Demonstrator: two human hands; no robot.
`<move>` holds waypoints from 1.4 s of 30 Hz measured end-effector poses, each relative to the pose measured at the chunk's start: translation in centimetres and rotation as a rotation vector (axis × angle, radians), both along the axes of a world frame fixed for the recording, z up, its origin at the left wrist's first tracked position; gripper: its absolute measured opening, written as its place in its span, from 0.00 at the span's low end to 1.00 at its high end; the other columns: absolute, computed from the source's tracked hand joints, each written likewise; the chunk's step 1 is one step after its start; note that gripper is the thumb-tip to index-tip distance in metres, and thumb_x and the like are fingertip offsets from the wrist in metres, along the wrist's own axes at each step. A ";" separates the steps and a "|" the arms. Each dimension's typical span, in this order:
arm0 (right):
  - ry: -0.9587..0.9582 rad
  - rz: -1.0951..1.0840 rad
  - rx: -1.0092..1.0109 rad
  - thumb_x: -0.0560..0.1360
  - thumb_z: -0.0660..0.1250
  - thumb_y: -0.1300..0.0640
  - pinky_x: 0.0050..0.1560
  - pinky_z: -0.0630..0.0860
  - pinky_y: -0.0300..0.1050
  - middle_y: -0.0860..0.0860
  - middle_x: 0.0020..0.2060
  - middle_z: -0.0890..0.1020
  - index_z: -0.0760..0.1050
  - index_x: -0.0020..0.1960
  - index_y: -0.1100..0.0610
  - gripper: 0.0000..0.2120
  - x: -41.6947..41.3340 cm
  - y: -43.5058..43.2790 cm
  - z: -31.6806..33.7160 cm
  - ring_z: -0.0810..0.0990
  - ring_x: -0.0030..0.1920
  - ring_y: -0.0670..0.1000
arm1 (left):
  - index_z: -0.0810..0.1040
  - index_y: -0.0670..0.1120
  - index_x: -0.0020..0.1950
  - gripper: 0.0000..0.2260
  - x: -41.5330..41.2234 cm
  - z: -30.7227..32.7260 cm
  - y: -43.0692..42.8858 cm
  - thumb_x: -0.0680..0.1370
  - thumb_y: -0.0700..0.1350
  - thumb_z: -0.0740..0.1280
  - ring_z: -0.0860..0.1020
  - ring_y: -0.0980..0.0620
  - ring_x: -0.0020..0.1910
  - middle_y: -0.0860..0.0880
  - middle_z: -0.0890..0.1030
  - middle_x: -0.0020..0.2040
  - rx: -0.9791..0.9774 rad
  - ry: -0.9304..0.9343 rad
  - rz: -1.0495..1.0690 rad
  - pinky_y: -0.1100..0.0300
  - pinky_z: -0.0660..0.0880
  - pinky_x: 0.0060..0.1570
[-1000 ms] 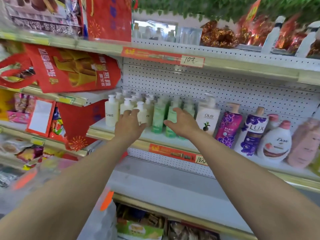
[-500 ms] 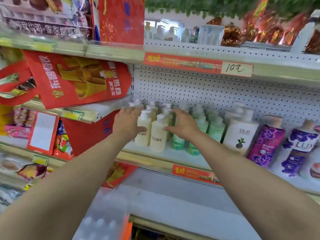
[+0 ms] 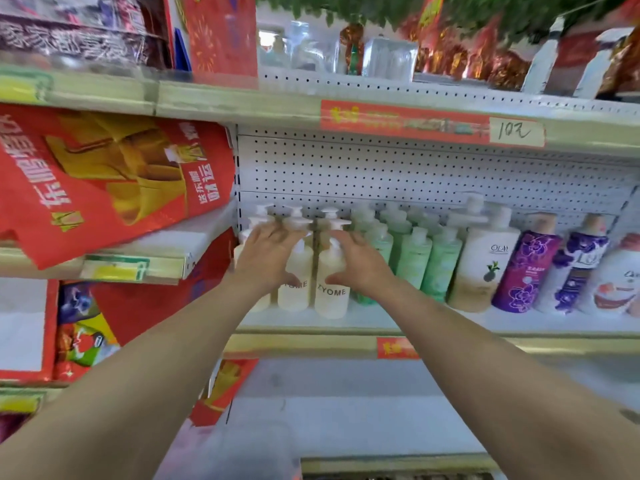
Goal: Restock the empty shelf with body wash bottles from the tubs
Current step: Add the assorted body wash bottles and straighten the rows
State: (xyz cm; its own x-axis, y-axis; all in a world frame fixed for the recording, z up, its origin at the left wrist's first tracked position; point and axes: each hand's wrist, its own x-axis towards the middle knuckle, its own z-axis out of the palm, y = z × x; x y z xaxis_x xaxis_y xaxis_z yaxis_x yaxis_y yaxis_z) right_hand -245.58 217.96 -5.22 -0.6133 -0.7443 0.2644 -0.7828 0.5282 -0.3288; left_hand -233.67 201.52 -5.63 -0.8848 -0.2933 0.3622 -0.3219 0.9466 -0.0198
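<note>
Several cream pump bottles marked ZYOME [image 3: 331, 296] stand in rows at the left end of the white shelf [image 3: 450, 322], against the pegboard back. My left hand [image 3: 266, 258] wraps the left front bottle, its thumb against the middle one [image 3: 296, 292]. My right hand [image 3: 360, 265] grips the right front cream bottle from its right side, fingers over its shoulder. Both arms reach up from below. A blurred translucent tub [image 3: 235, 455] shows at the bottom edge; its contents are hidden.
Right of the cream bottles stand green pump bottles [image 3: 412, 258], an Olay bottle [image 3: 485, 265], a purple bottle [image 3: 526, 265], a Lux bottle [image 3: 578, 268] and a Dove bottle [image 3: 616, 282]. A red gift bag [image 3: 104, 181] leans at the left. The shelf below [image 3: 346, 410] is bare.
The camera has come closer to the shelf. Both hands have closed in on the front cream bottles, which now stand side by side at the shelf's left end.
</note>
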 end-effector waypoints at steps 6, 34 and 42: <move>0.062 -0.019 0.018 0.64 0.81 0.52 0.55 0.72 0.47 0.55 0.66 0.69 0.60 0.76 0.48 0.47 -0.5 -0.8 -0.7 0.74 0.63 0.57 | 0.55 0.54 0.77 0.46 -1.1 -0.7 -0.1 0.66 0.58 0.77 0.61 0.46 0.73 0.48 0.75 0.67 -0.087 0.036 0.000 0.51 0.48 0.73; 0.177 0.050 0.111 0.67 0.79 0.44 0.66 0.71 0.54 0.53 0.71 0.70 0.61 0.77 0.49 0.45 0.6 -6.0 1.6 0.71 0.69 0.57 | 0.56 0.49 0.78 0.49 2.2 -1.9 -4.6 0.64 0.53 0.81 0.64 0.41 0.72 0.44 0.63 0.75 0.524 0.289 0.206 0.46 0.67 0.66; 0.333 0.031 0.210 0.68 0.77 0.43 0.64 0.69 0.51 0.52 0.71 0.71 0.62 0.76 0.48 0.41 0.4 -6.9 1.8 0.69 0.70 0.56 | 0.63 0.49 0.73 0.44 1.2 -2.8 -5.6 0.63 0.51 0.82 0.73 0.43 0.66 0.46 0.75 0.68 0.607 0.326 0.187 0.48 0.73 0.61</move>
State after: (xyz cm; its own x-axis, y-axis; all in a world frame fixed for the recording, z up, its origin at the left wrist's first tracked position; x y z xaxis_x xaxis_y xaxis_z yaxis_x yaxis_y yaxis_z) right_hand -245.18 211.07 -3.46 -0.4959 -0.8203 0.2849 -0.8452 0.5312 0.0586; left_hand -232.49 195.91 -8.42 -0.6743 -0.6632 0.3247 -0.3797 0.6885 0.6179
